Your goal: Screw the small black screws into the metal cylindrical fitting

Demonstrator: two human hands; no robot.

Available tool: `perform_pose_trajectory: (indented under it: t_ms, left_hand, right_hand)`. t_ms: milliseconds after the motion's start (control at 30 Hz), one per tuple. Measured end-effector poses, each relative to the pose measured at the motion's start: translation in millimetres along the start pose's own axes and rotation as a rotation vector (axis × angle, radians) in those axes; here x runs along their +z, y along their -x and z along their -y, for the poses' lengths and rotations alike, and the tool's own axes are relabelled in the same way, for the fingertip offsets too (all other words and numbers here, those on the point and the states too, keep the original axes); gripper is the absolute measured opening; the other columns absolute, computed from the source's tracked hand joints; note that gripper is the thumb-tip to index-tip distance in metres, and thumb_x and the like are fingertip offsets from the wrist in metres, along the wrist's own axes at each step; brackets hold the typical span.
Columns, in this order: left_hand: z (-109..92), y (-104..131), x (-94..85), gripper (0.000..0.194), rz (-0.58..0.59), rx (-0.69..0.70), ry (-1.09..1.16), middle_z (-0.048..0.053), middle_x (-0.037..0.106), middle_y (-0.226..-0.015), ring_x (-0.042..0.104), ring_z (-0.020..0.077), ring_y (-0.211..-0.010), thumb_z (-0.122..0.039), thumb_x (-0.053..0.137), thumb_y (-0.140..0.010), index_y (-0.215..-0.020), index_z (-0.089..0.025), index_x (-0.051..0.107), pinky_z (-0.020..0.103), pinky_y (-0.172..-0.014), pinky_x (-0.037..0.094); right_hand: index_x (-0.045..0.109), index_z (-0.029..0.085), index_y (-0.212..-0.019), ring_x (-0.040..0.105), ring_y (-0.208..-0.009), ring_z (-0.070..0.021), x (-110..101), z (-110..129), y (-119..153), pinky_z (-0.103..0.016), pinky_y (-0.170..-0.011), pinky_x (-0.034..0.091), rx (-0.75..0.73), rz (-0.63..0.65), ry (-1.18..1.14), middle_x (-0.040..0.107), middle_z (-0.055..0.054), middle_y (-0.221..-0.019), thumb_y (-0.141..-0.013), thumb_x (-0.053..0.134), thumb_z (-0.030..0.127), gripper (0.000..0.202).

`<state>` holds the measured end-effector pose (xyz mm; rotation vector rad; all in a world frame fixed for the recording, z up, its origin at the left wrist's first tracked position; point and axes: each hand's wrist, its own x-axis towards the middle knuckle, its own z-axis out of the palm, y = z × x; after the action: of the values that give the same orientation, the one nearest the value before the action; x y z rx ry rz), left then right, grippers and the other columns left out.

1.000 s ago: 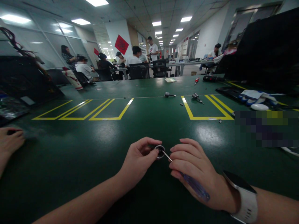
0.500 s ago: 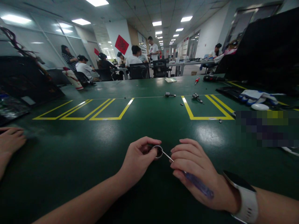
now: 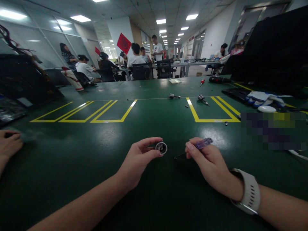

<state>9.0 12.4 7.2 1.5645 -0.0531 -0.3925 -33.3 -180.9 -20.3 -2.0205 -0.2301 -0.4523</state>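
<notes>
Between the thumb and fingers of my left hand (image 3: pixel 141 158) is a round metal part (image 3: pixel 161 148), its open face with inner pieces turned toward me. My right hand (image 3: pixel 208 160) grips a screwdriver (image 3: pixel 204 143) by its clear purple handle. The thin shaft points left and down, and its tip touches or hovers just by a small dark ring (image 3: pixel 175 158) on the green table (image 3: pixel 154 199). The screwdriver and the round part are apart.
Two metal parts with shafts (image 3: pixel 174 96) (image 3: pixel 203 100) lie farther back, near yellow tape outlines (image 3: pixel 107 121). Gloves (image 3: pixel 266 98) and a white mouse (image 3: pixel 266 109) are at the right. Another person's hand (image 3: pixel 10 144) rests at the left edge. People sit at tables beyond.
The screwdriver has come out of the round part, and my right hand has turned over, its handle now pointing up and right. My left hand has tilted the part's open face toward me.
</notes>
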Motion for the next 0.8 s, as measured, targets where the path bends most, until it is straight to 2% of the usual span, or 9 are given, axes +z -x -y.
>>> perform_pose_trajectory:
  t_ms: [333,433,533,600,667,800]
  left_hand:
    - [3.1,-0.8,-2.5,0.029,0.016,0.002,0.096,0.007,0.071,-0.099,0.062,0.0223,-0.097,-0.017,0.07,-0.068,-0.097,-0.018,0.069,0.039,-0.089,0.048]
    - [2.0,-1.6,-1.7,0.029,-0.006,-0.008,0.152,0.007,0.07,-0.103,0.062,0.0223,-0.099,-0.013,0.068,-0.069,-0.097,-0.018,0.069,0.037,-0.087,0.05]
    - [0.8,-2.9,-0.4,0.028,-0.039,-0.028,0.186,0.007,0.071,-0.099,0.063,0.0215,-0.097,-0.01,0.066,-0.069,-0.096,-0.016,0.069,0.035,-0.087,0.051]
    - [0.8,-3.4,0.1,0.028,-0.047,-0.04,0.195,0.007,0.071,-0.097,0.064,0.0201,-0.095,-0.008,0.064,-0.07,-0.096,-0.016,0.069,0.033,-0.087,0.051]
    - [1.5,-3.3,0.3,0.028,-0.046,-0.05,0.197,0.007,0.071,-0.097,0.064,0.0188,-0.093,-0.007,0.063,-0.07,-0.096,-0.016,0.069,0.032,-0.087,0.05]
    - [3.4,-1.5,0.3,0.028,-0.022,-0.02,0.166,0.006,0.071,-0.095,0.064,0.018,-0.091,-0.01,0.065,-0.07,-0.097,-0.016,0.068,0.033,-0.089,0.049]
  right_hand:
    - [0.057,0.019,-0.071,0.058,-0.062,-0.0162,2.0,2.1,-3.7,-0.028,-0.056,0.043,-0.048,0.057,0.117,0.061,-0.001,-0.065,-0.09,0.044,0.037,0.029]
    - [0.059,0.018,-0.073,0.059,-0.061,-0.0154,2.0,0.4,-5.8,-0.028,-0.056,0.045,0.046,0.074,0.012,0.062,-0.001,-0.065,-0.09,0.044,0.038,0.03]
    - [0.06,0.018,-0.078,0.061,-0.065,-0.0154,1.7,-4.9,-5.5,-0.029,-0.061,0.048,0.134,0.076,-0.201,0.063,-0.001,-0.067,-0.09,0.046,0.04,0.029]
    - [0.06,0.018,-0.082,0.061,-0.068,-0.0155,1.1,-7.7,-3.4,-0.03,-0.065,0.049,0.098,0.052,-0.333,0.063,-0.001,-0.071,-0.091,0.046,0.038,0.027]
    - [0.061,0.02,-0.085,0.06,-0.073,-0.0158,0.0,-7.1,-0.6,-0.032,-0.07,0.049,0.003,0.028,-0.399,0.063,-0.002,-0.078,-0.091,0.045,0.034,0.022]
    - [0.061,0.021,-0.09,0.059,-0.088,-0.018,-2.2,5.3,3.6,-0.035,-0.079,0.049,-0.202,0.09,-0.297,0.063,-0.004,-0.089,-0.09,0.047,0.023,0.014]
